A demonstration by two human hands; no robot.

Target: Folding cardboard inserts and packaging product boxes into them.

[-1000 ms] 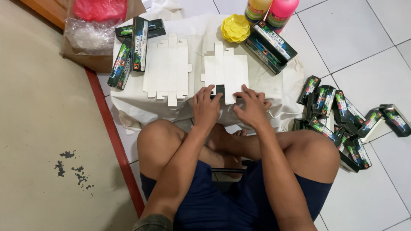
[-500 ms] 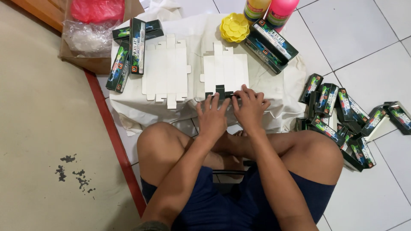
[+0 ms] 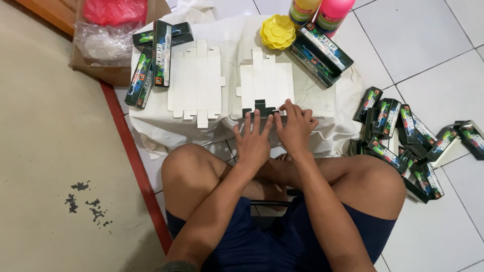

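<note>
I sit cross-legged on the floor before a low surface draped in white cloth [image 3: 322, 100]. Two stacks of flat white carton blanks lie on it, one at the left [image 3: 195, 80] and one at the middle [image 3: 267, 83]. My left hand [image 3: 253, 141] lies flat with fingers spread at the near edge of the middle stack. My right hand [image 3: 295, 126] sits beside it, fingers curled and pressing on a small dark carton piece [image 3: 259, 107] at the stack's near edge. The piece is mostly hidden by both hands.
Folded dark green boxes lie on the cloth at left [image 3: 154, 55] and upper right [image 3: 320, 50], and in a pile on the white tiles at right [image 3: 408, 146]. A yellow dish [image 3: 278, 31], two bottles [image 3: 322, 12], a cardboard box with plastic bags [image 3: 108, 35] and a beige mat [image 3: 50, 151] surround the cloth.
Both hands have stayed at the near edge of the middle stack; the left hand's fingers have spread flatter and the right hand shifted slightly forward.
</note>
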